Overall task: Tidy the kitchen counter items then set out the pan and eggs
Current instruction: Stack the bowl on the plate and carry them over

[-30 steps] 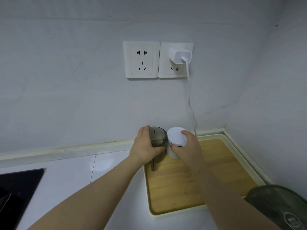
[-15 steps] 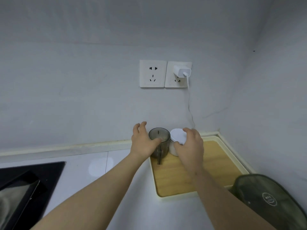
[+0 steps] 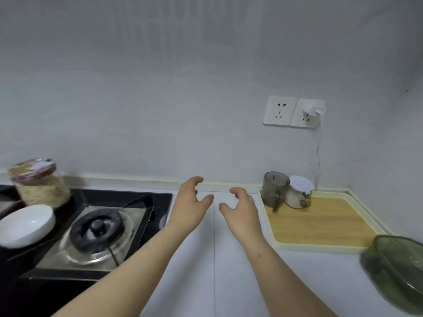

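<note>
Here: left hand (image 3: 190, 203), right hand (image 3: 241, 210) above counter (image 3: 229, 266), fingers (image 3: 197, 180) spread, empty; jar lid label (image 3: 34, 167) blurred, probably unreadable.

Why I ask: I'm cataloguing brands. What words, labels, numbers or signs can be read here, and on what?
No text is readable.
Printed lid of the straw-wrapped glass jar: coloured print, too blurred to read.
Dark green plastic container at the right edge: round emblem, too blurred to read.

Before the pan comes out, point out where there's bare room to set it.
Bare counter runs between the stove and the tray, under the left hand and right hand. The tray's front wood is free; cup and white-lid jar crowd its back-left corner. Bowl and rope jar crowd the stove's left.
</note>
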`<state>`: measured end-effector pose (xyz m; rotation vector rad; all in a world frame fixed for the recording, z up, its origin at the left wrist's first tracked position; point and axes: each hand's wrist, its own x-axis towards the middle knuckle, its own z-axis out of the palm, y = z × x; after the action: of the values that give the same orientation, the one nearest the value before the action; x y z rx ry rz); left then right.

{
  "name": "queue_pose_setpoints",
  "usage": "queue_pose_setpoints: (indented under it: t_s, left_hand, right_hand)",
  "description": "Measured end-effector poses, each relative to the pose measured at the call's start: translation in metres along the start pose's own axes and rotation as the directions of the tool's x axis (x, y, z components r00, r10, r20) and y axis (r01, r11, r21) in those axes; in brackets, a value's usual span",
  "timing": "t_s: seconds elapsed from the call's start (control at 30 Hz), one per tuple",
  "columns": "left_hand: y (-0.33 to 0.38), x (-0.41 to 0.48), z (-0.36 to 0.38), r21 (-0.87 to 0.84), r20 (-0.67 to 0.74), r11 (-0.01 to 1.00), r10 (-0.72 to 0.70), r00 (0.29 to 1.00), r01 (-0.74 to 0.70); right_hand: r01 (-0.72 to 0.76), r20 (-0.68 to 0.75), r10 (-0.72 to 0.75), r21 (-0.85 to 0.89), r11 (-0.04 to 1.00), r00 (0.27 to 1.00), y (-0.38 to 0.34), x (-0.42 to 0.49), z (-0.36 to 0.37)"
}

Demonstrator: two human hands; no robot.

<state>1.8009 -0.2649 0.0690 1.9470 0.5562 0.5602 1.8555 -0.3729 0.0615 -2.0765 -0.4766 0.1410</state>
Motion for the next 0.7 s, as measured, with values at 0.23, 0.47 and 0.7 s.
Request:
queue_pose_setpoints:
  t_s: [0.23,0.47,0.7]
  left_hand:
    - [-0.06,-0.047,-0.096,0.017,-0.127,0.982,-0.182,0.975,0.186]
    - [-0.098,-0.101,-0.161,-0.124,-0.338,0.936,-0.353,0.873,0.33]
    - [-0.12,-0.177,-0.21,-0.207,-0.514,0.884,-0.462,0.722,0.418]
  right_hand:
    - [-0.077,0.202,0.046,0.146,0.986,0.978,-0.036,-0.052,0.101]
    - [-0.034,0.361,-0.036,0.185,0.982,0.932,-0.072,-0.092,0.155]
    - [0.006,0.591,-0.137,0.219,0.976,0.795,-0.096,-0.151,0.203]
